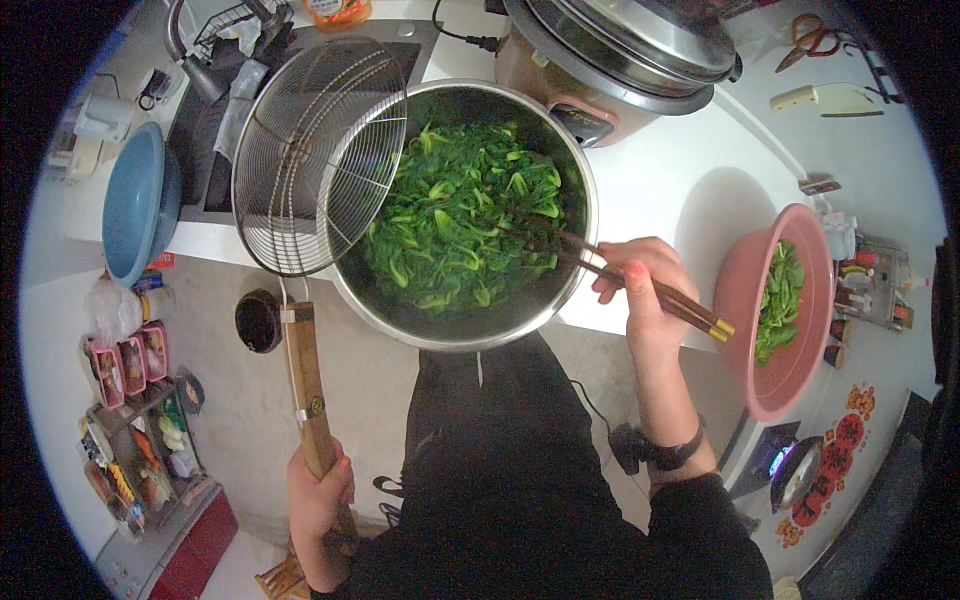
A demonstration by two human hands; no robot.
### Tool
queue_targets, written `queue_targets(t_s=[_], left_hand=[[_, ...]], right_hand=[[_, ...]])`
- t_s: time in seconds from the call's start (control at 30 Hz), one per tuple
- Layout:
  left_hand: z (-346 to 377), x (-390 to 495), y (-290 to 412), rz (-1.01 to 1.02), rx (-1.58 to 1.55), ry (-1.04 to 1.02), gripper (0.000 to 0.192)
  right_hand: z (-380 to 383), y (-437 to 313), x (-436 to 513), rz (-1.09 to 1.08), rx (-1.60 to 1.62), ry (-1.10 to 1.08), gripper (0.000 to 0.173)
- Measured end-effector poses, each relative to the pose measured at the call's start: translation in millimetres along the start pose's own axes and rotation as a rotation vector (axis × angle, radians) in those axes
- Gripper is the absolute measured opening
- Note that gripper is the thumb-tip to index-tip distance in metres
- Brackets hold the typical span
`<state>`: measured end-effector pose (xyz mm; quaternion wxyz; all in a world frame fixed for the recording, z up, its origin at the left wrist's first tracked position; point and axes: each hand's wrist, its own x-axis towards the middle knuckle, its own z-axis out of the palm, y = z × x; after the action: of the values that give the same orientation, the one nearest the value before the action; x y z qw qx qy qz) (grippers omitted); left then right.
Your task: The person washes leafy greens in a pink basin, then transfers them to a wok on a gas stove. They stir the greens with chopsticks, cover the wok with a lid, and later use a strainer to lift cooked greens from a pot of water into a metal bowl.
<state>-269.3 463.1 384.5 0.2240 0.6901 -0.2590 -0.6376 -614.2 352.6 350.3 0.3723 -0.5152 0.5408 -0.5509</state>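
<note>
My left hand (322, 480) grips the wooden handle of a wire mesh skimmer (300, 157), whose round basket overlaps the left rim of a large steel pot (581, 180). Wilted leafy greens (457, 217) lie in the pot. In my right hand (649, 289) is a pair of dark chopsticks (671, 296) with gold-coloured ends; their far tips are down among the greens and hidden. To the right a pink plastic basin (814, 330) holds fresh green leaves (780, 300).
Behind the pot stands a rice cooker (600, 71) with steel lids. A blue basin (135, 202) sits at the left counter edge, near the sink tap (199, 75). A cleaver (829, 97) and scissors (808, 43) are at upper right. A covered pan (796, 474) is at lower right, beside a blue flame.
</note>
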Motion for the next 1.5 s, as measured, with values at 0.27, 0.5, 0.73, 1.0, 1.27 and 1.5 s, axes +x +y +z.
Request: queue_targets(t_s=[0.27, 0.5, 0.73, 1.0, 1.27, 1.5], left_hand=[[15, -8, 10, -0.089, 0.160, 0.158, 0.008], [11, -9, 4, -0.038, 0.175, 0.098, 0.010], [11, -9, 2, -0.017, 0.197, 0.104, 0.013], [11, -8, 3, -0.055, 0.157, 0.098, 0.013], [10, -6, 0, -0.044, 0.190, 0.111, 0.013], [7, 10, -7, -0.007, 0.188, 0.064, 0.012]], right_hand=[[41, 27, 21, -0.030, 0.024, -0.074, 0.009], [42, 32, 22, 0.040, -0.001, -0.117, 0.011], [47, 35, 21, 0.060, 0.004, -0.116, 0.009], [45, 35, 23, -0.046, -0.035, 0.023, 0.008], [39, 26, 28, -0.393, -0.252, -0.020, 0.010], [64, 18, 52, -0.749, -0.761, -0.401, 0.019]])
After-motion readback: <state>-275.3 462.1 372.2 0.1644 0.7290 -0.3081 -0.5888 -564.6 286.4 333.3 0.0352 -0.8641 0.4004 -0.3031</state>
